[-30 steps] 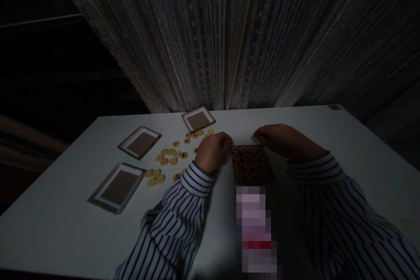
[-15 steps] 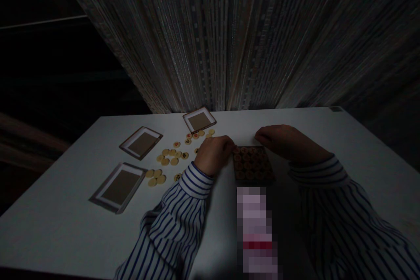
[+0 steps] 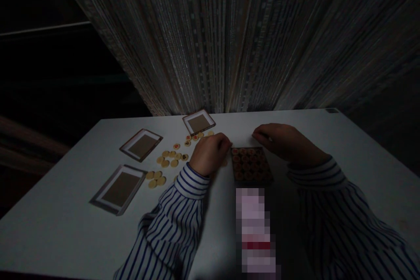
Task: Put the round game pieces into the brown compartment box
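Observation:
A dark square box [image 3: 271,180] filled with rows of round pieces [image 3: 251,164] lies on the white table. My left hand [image 3: 210,153] is at its left side, fingers curled closed near the box's far left corner; whether they hold anything is hidden. Beyond the box's far right corner is my right hand [image 3: 278,140], its fingers pinched together, and what may be between them is too small to tell. Loose round yellowish pieces [image 3: 174,163], some with red or black marks, are scattered left of my left hand, which partly covers some of them.
Three shallow open boxes stand on the table [image 3: 59,210]: one near left [image 3: 120,189], one behind it [image 3: 141,144], one at the back [image 3: 198,121]. A string curtain [image 3: 226,43] hangs behind the table's back edge. A pixelated patch covers the near middle.
My left hand has drawn slightly left, away from the box's corner. My right hand has shifted very slightly left. The loose pieces and open boxes look unmoved.

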The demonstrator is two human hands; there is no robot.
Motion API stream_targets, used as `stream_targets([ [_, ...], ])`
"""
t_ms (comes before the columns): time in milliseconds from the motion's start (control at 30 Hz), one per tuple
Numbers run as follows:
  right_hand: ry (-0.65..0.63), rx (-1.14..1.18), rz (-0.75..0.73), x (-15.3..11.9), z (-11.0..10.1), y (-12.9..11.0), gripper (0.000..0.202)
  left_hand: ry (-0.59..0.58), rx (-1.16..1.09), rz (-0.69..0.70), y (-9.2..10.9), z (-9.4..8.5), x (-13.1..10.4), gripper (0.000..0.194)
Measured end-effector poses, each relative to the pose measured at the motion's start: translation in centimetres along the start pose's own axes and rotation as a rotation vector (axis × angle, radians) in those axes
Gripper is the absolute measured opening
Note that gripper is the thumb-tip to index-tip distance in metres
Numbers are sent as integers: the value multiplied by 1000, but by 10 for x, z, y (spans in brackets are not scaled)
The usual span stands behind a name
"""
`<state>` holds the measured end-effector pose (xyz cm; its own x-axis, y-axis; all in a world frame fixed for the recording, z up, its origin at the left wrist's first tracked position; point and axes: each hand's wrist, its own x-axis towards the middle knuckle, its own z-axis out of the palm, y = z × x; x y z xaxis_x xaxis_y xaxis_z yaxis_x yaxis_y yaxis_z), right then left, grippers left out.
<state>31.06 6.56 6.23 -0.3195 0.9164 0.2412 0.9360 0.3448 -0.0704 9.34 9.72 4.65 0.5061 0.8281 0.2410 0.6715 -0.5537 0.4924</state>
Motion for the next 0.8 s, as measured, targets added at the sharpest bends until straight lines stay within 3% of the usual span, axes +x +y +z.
stream_targets([
  [233,119,20,9,-5,-12,-11,30,55,-37,-19,-2,-21,-5,21],
  [467,272,122,44,-5,-26,-25,25,227,-136,-30,-9,-50,-11,18],
  [800,271,219,101,12,-47,-33,29,362,-148,-109,-23,-78,-21,23],
])
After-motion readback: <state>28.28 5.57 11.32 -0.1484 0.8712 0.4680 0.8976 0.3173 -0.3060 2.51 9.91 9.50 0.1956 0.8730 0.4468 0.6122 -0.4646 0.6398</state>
